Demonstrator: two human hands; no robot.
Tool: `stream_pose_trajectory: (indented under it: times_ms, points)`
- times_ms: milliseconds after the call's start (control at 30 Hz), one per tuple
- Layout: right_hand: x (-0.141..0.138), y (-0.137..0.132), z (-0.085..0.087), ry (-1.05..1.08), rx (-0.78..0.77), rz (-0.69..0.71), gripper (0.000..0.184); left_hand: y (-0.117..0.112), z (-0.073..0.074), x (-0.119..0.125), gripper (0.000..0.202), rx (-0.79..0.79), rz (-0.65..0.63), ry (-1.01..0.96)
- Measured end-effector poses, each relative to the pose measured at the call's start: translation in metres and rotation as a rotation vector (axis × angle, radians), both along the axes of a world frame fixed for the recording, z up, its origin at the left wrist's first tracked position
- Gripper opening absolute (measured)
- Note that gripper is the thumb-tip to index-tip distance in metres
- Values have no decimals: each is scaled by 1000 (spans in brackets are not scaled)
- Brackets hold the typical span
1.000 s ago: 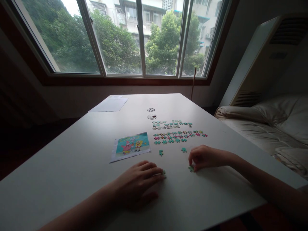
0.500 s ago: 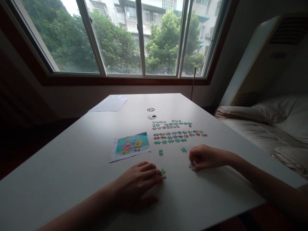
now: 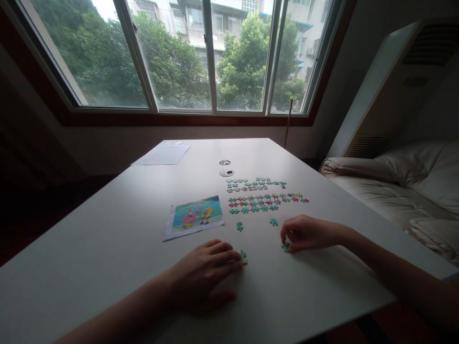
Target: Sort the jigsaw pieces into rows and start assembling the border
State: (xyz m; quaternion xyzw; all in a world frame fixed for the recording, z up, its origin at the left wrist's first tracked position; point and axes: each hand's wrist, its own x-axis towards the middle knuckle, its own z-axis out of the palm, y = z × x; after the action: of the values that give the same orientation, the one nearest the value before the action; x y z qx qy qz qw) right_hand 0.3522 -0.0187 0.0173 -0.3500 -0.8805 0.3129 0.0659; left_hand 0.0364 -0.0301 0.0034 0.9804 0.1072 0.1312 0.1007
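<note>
My left hand [image 3: 202, 274] lies palm down on the white table [image 3: 107, 248], fingers stretched, fingertips touching a green puzzle piece [image 3: 244, 257]. My right hand [image 3: 308, 232] is curled, pinching another green puzzle piece [image 3: 285, 246] against the tabletop. Two loose green pieces [image 3: 239, 226] [image 3: 274, 221] lie just beyond the hands. Farther back, several puzzle pieces are laid out in rows [image 3: 267, 201]. A cartoon reference picture [image 3: 195, 216] lies to the left of them.
A sheet of paper [image 3: 163, 155] lies at the table's far left, two small round objects [image 3: 226, 172] near the far middle. A cream sofa [image 3: 401, 186] stands right of the table. Large windows [image 3: 211, 57] face trees and buildings.
My right hand has shifted slightly away from me with its piece. The left hand has barely moved.
</note>
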Motion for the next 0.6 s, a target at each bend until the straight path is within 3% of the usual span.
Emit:
stream_pose_trajectory:
  times_ms: [200, 400, 600]
  points:
    - [0, -1, -1, -15, 31, -21, 26, 0, -1, 0, 41, 1, 4, 18]
    - [-2, -1, 4, 14, 3, 60, 23, 0, -1, 1, 41, -4, -3, 32]
    - [0, -1, 1, 18, 18, -27, 22, 1, -2, 1, 41, 9, -2, 16]
